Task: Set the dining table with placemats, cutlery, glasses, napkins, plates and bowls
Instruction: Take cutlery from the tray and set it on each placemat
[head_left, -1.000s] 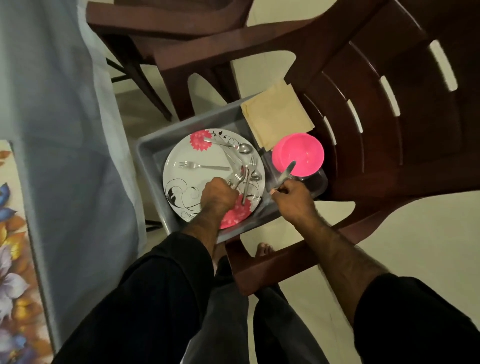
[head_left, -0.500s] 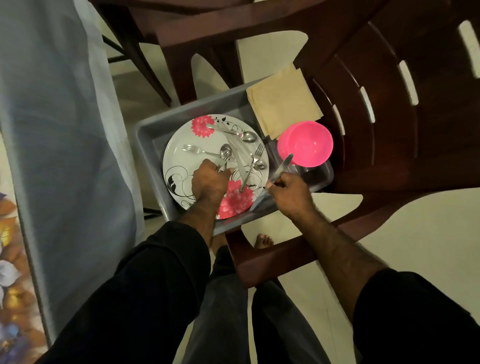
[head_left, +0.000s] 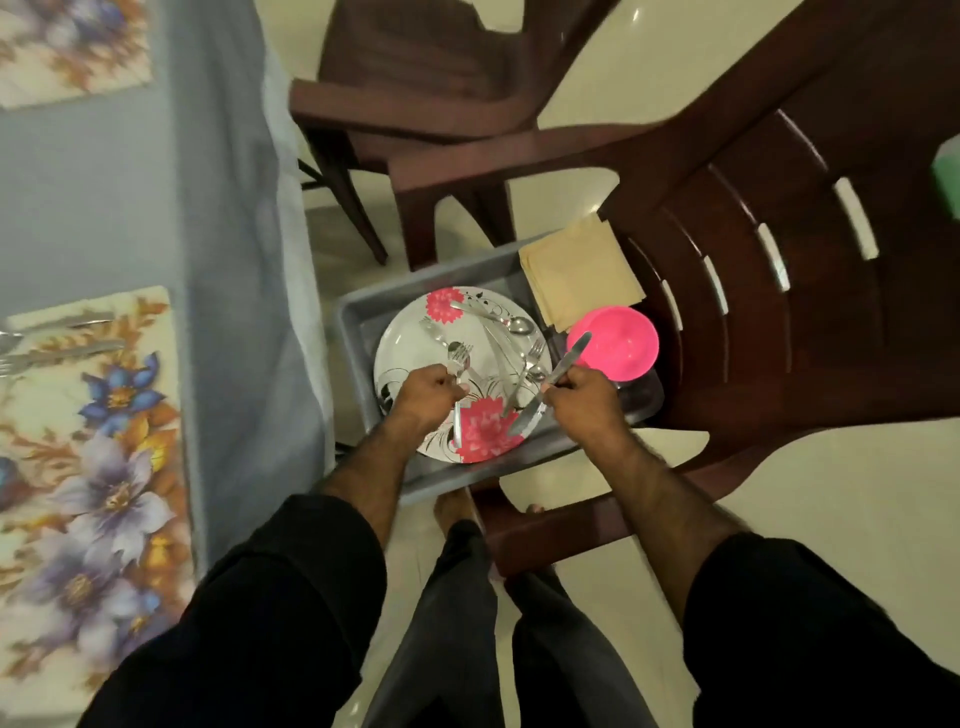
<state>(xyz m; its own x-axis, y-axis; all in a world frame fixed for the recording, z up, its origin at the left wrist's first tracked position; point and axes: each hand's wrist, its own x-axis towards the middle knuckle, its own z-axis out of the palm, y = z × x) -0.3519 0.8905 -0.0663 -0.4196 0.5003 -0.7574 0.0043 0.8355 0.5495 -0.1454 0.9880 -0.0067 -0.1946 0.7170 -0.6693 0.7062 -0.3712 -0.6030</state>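
A grey tray (head_left: 349, 325) rests on a dark red chair and holds a white plate (head_left: 410, 332) with pink flowers, a pink bowl (head_left: 621, 340) and beige napkins (head_left: 579, 275). My left hand (head_left: 423, 395) grips a fork and spoon (head_left: 458, 358) above the plate. My right hand (head_left: 584, 397) grips a table knife (head_left: 569, 358) beside the bowl. More cutlery (head_left: 488, 314) lies loose on the plate. A floral placemat (head_left: 88, 457) on the table at left carries cutlery (head_left: 57, 345).
The table wears a blue-grey cloth (head_left: 228, 234) hanging at its edge. A second floral placemat (head_left: 72, 47) lies at the far left top. Another dark red chair (head_left: 426, 104) stands behind the tray's chair (head_left: 779, 312). My feet are on the pale floor tiles below.
My left hand has lifted a fork and spoon off the plate. My right hand has raised the knife. My view swung left, bringing the table and placemats into sight.
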